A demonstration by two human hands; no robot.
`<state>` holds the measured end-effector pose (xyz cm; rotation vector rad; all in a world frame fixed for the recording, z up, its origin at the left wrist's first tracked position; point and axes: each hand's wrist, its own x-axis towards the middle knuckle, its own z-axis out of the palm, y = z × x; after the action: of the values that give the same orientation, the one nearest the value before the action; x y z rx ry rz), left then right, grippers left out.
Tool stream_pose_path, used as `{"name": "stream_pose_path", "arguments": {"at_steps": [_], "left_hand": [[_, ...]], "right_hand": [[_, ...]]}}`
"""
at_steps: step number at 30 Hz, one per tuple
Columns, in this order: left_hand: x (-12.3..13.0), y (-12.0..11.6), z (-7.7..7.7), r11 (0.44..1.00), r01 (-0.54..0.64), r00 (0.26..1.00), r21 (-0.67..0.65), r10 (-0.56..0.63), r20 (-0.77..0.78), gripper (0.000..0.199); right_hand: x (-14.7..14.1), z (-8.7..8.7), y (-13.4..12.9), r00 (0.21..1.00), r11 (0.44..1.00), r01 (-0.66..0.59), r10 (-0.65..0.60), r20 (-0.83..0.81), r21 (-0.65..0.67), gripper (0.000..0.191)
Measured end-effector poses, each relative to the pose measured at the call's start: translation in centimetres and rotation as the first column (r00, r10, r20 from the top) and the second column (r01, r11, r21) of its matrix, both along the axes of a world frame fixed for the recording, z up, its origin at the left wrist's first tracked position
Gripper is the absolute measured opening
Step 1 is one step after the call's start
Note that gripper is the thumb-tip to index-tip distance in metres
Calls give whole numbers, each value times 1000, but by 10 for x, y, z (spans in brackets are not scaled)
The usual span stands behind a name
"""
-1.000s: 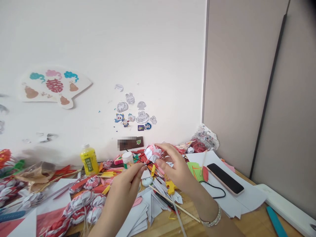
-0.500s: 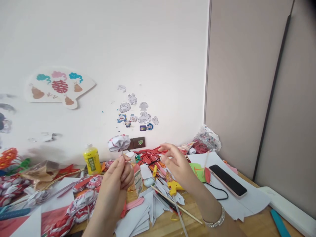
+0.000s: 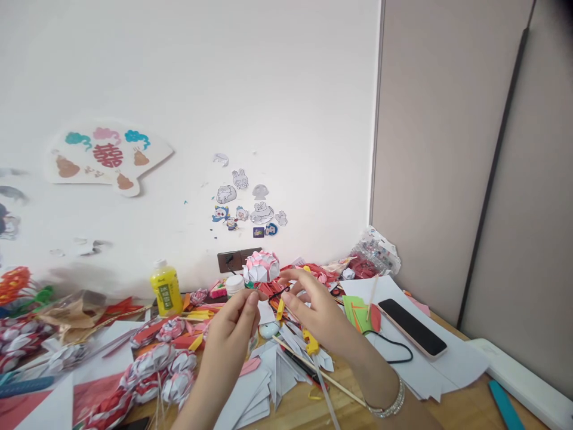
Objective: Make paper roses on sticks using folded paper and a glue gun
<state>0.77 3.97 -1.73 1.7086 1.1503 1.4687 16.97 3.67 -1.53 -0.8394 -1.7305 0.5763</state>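
Observation:
A white and pink paper flower (image 3: 262, 267) stands above the table's clutter on a thin stem. My left hand (image 3: 235, 319) pinches that stem low down, thumb against fingers. Just right of the flower is my right hand (image 3: 316, 307), its curved fingers apart and its fingertips close to the petals; whether they touch cannot be made out. Below the right hand lies a yellow glue gun (image 3: 310, 341) with a clear glue stick (image 3: 326, 388) out of its back. White folded papers (image 3: 255, 394) are piled below my hands.
A yellow bottle (image 3: 166, 289) stands at the back left, near more red and white paper flowers (image 3: 154, 364). On the right a phone (image 3: 412, 327) rests on white sheets (image 3: 461, 364). A black cord (image 3: 403, 360) curls beside it. Red paper strips lie along the wall.
My left hand has moved right with the flower, which has turned so its petals face me more. My right hand has stayed about in place, and the flower is now close to it.

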Motion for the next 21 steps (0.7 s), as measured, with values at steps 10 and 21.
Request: {"name": "stream_pose_path", "arguments": {"at_steps": [10,21], "left_hand": [[9,-10,5,991,127,960,-44,-134,-244,29],[-9,2,3,978,169,974,-119,-148,170,52]], "right_hand": [[-4,-3,6,978,990,-143,140,-152,-15,28],[-7,1,2,982,996,82,-88,164,46,19]]}}
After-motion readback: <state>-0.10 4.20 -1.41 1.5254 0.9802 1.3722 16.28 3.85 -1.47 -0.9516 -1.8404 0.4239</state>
